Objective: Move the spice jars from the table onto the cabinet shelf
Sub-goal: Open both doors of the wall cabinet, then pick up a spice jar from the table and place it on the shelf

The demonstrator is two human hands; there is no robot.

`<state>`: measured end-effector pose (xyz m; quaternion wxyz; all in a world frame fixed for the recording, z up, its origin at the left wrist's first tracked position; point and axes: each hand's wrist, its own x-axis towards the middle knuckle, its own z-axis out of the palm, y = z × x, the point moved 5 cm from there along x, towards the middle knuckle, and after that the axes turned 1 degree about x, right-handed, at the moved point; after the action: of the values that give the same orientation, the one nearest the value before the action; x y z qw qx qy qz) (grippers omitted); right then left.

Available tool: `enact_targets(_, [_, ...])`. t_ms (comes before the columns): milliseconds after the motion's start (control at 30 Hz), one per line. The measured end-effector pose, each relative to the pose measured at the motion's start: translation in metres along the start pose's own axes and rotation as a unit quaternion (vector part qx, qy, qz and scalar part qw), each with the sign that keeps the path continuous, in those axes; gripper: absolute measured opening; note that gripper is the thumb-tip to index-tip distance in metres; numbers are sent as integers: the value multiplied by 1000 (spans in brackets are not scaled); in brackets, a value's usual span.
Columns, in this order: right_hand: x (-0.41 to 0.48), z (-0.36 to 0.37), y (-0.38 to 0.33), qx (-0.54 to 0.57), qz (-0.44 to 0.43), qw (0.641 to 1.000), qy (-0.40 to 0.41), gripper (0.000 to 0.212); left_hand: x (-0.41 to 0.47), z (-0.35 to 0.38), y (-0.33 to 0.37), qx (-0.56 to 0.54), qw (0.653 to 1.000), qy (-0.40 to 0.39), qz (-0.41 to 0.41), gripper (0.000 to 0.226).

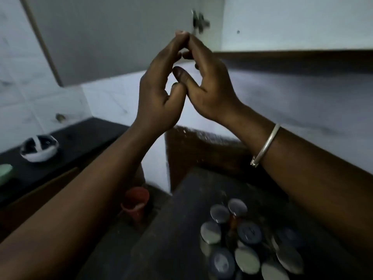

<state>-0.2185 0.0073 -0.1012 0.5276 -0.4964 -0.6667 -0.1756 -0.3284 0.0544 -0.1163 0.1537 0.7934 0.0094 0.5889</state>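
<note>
Several spice jars (248,235) with round silver and dark blue lids stand clustered on the dark table (171,229) at the lower right. Both my hands are raised well above them, in front of the wall. My left hand (159,91) and my right hand (210,83) lean against each other, fingertips and thumbs touching, with nothing held in either. A metal bangle (266,144) sits on my right wrist. The open cabinet door (113,37) hangs at upper left with a hinge (198,21) beside it; the cabinet's bottom edge (292,55) runs across the upper right. The shelf inside is hidden.
A red cup (136,201) stands on the floor between table and counter. On the black counter (70,142) at left sit a steel bowl (39,148) and a green object (5,172). White tiled wall lies behind.
</note>
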Motion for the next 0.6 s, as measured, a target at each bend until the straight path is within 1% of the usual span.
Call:
enact_targets(133, [-79,-12,30,-11,94,995,-32,55,-64,53,-8,-82,994,-51,-42,71])
enact_targets(200, [-123,-13,50,-23,153,987,-54,56,-101,80,-15,-128,985,-85,-83,68])
enact_targets(333, [-225,-6,79,-31,261,960,-97,55,-186,128,-25,-172,954,-171,-175,69])
enact_targets(433, [-297,0,89,-47,325,933,-148,51,-256,155,-29,-185,928,-220,-238,70])
enact_targets(467, [-321,3,94,-56,352,917,-179,50,-279,165,-29,-188,916,-240,-262,71])
enact_targets(500, [-343,7,101,-71,384,893,-224,52,-302,175,-30,-187,900,-266,-291,72])
enact_targets(533, [-364,12,108,-93,416,859,-283,56,-323,183,-31,-180,880,-298,-323,74])
enact_targets(567, [-387,16,115,-118,448,816,-347,63,-343,192,-30,-167,860,-335,-347,78])
enact_targets(600, [-408,20,120,-142,472,770,-404,71,-361,199,-30,-150,845,-371,-356,80])
